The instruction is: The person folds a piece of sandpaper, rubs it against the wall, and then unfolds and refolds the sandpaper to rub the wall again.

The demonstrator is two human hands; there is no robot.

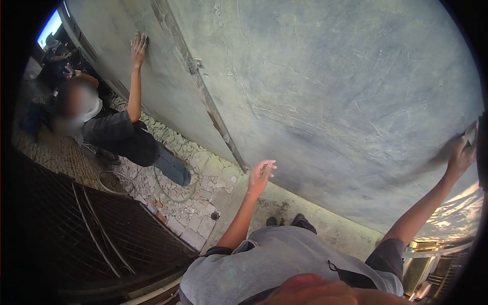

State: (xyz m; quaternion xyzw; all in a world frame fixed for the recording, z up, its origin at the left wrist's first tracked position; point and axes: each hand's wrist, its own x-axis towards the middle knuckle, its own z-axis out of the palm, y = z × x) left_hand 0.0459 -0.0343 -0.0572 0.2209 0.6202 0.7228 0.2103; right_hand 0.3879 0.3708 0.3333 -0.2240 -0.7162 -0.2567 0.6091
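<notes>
As the head camera looks steeply down along a grey skimmed wall, the person's right hand is raised at the far right edge, fingers clamped on a flat tool whose dark blade lies against the surface. It is blurred and cut off by the frame, so I cannot tell whether it is a trowel or a float. The left hand hangs just off the wall lower down, fingers spread and holding nothing. Judging by its thin edge, the flat tool should be stiff and fairly light, best gripped by a handle at its back, though no handle shows. The wall's coat carries scratches and swirl marks, and whether it is wet or set cannot be told. A rusty vertical strip with a small latch divides the surface. Further left a co-worker crouches, one hand pressed flat on the wall above the head. Below lie the person's dark shoes on a concrete ledge, a stone-mosaic pavement with a looped hose, and a metal grille.
</notes>
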